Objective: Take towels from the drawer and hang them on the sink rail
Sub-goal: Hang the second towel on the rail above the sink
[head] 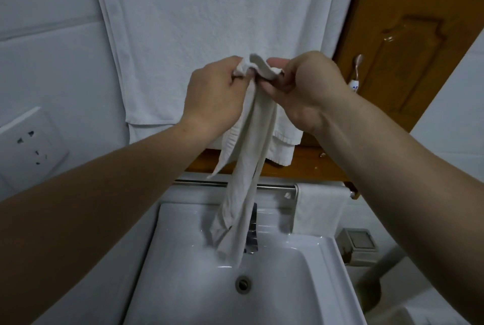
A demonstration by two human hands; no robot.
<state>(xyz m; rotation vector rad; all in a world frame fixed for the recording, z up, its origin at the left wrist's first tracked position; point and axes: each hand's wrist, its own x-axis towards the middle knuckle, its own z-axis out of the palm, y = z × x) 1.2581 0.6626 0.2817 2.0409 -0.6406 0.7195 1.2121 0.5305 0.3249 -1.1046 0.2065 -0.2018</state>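
hands grip 1 bunched towel (245, 167) above the sink (275, 285): left hand (214, 94) and right hand (306, 88) pinch its top; another towel (319, 209) drapes the rail's (275, 187) right end.

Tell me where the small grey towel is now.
In the head view, the small grey towel hangs at centre, held by both hands above the sink.

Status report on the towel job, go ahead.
Both hands, left and right, grip small towel bunched above sink. Rail left side bare; one towel hung right. Nothing blocking.
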